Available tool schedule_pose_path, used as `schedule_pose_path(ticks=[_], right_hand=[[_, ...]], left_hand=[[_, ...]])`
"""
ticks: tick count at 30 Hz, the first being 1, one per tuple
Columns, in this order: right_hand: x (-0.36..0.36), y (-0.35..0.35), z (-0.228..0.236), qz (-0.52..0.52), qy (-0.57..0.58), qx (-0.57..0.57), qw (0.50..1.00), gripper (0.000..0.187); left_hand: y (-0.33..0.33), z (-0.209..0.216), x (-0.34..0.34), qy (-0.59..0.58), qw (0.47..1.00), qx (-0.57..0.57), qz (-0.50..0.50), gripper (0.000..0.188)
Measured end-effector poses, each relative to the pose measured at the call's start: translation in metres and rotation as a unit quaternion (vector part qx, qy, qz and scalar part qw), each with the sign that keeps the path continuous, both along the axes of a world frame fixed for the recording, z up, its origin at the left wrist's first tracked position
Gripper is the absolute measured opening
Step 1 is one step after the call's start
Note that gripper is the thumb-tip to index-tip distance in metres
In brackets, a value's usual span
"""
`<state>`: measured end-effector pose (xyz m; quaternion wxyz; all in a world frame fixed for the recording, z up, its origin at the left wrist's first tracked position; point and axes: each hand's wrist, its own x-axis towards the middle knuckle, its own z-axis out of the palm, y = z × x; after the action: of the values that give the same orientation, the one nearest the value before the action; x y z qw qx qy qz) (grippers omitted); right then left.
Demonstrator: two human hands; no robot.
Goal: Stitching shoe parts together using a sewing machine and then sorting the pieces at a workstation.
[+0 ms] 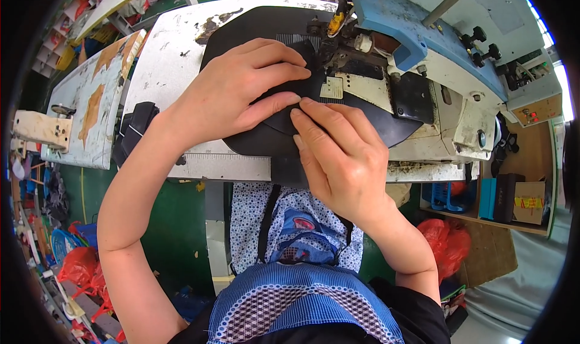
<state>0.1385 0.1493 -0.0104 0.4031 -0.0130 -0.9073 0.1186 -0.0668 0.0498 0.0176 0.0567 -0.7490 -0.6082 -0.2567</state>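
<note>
A black piece of flexible sheet material point(244, 33) lies spread over the white work table, partly under an industrial sewing machine point(393, 27) with a blue and white body. My left hand point(248, 87) is curled over the piece just left of the stitching area, its fingertips and thumb gripping the material. Close beside it, my right hand point(347, 154) pinches the piece's near edge, with the fingers together. Both thumbs nearly meet in front of the metal needle plate point(331, 88). The needle tip and the layers under my fingers are hidden.
Folded black pieces point(136, 129) sit at the left edge of the white table point(163, 60). A second worn table point(90, 102) stands farther left. At the right, a wooden shelf point(528, 223) holds boxes and a blue basket point(444, 196). Red plastic bags point(444, 244) hang below.
</note>
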Motion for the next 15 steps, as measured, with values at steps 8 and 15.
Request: schedule_pose_path(ticks=[8,15], right_hand=[[0.009,0.018,-0.005,0.011,0.013,-0.024,1.0,0.028],[0.003,0.02,-0.005,0.005,0.012,-0.017,1.0,0.026]], left_hand=[[0.004,-0.005,0.025,-0.011,0.993,0.027,0.113,0.028],[0.01,-0.009,0.011,-0.018,0.992,0.034,0.12,0.03]])
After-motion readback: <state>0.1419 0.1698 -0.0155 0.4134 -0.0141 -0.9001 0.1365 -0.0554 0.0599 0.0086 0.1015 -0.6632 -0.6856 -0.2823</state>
